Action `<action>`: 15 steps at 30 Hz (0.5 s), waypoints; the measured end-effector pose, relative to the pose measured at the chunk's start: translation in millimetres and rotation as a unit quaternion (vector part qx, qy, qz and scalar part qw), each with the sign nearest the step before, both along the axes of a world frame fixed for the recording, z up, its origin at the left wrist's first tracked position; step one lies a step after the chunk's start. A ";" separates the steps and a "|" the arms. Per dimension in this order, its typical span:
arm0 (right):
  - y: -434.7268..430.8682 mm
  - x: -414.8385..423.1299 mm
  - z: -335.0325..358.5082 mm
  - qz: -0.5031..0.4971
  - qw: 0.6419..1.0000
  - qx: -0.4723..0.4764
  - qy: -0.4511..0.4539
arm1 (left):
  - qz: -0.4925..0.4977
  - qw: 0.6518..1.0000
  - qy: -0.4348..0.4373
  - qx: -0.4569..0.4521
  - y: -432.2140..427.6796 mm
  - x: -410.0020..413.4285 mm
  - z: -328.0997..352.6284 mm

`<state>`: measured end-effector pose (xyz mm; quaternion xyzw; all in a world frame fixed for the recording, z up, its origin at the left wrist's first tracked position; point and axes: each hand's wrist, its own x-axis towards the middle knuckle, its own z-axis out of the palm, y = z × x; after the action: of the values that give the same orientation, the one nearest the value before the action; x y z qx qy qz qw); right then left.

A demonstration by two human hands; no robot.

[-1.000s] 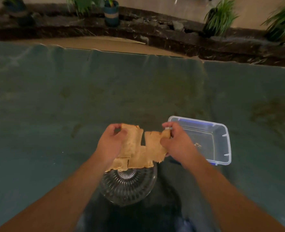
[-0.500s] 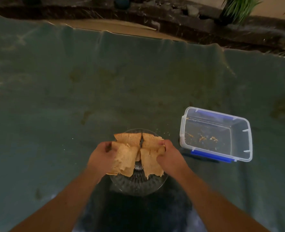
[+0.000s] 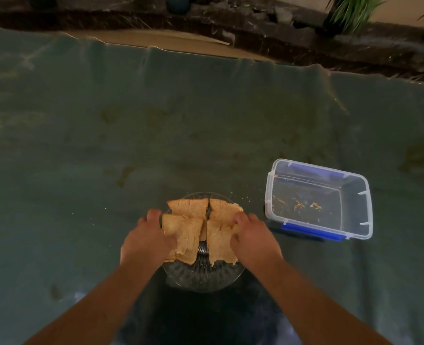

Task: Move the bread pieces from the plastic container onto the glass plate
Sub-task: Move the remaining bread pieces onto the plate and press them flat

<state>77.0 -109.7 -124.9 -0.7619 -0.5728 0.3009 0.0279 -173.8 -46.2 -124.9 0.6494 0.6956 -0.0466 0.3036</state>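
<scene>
both hands pressed flat bread pieces (image 3: 192, 227) onto the glass plate (image 3: 201, 278). the left hand (image 3: 147, 239) fingers curled on the left pieces, the right hand (image 3: 252, 239) fingers gripped the right ones, whose long edges ran away from the person. the plastic container (image 3: 355, 195) sat well right on the worktop (image 3: 81, 158), holding only crumbs.

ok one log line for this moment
bread pieces on glass plate | left hand, right hand gripping | plastic container only crumbs

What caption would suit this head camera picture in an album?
Two bare hands, left and right, settle tan flat bread pieces onto a round ribbed glass plate beside a clear, blue-clipped plastic container.
</scene>
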 end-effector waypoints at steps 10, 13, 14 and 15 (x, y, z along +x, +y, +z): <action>23.9 -11.2 1.1 0.174 0.982 0.042 -0.052 | -0.317 0.938 0.061 0.124 17.8 45.7 3.4; 33.9 -11.8 -1.7 0.212 0.974 0.008 -0.082 | -0.341 0.928 0.112 0.095 29.3 49.5 1.4; 36.5 -11.6 -2.7 0.221 0.971 0.000 -0.085 | -0.353 0.922 0.128 0.090 32.3 50.4 0.8; 38.9 -11.3 -3.7 0.230 0.969 -0.003 -0.085 | -0.364 0.917 0.138 0.090 34.8 51.2 0.0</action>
<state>65.7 -70.9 -128.6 -0.6328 -0.7320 0.2346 -0.0929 -122.5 -11.4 -124.9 0.8692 0.4478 -0.1803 0.1071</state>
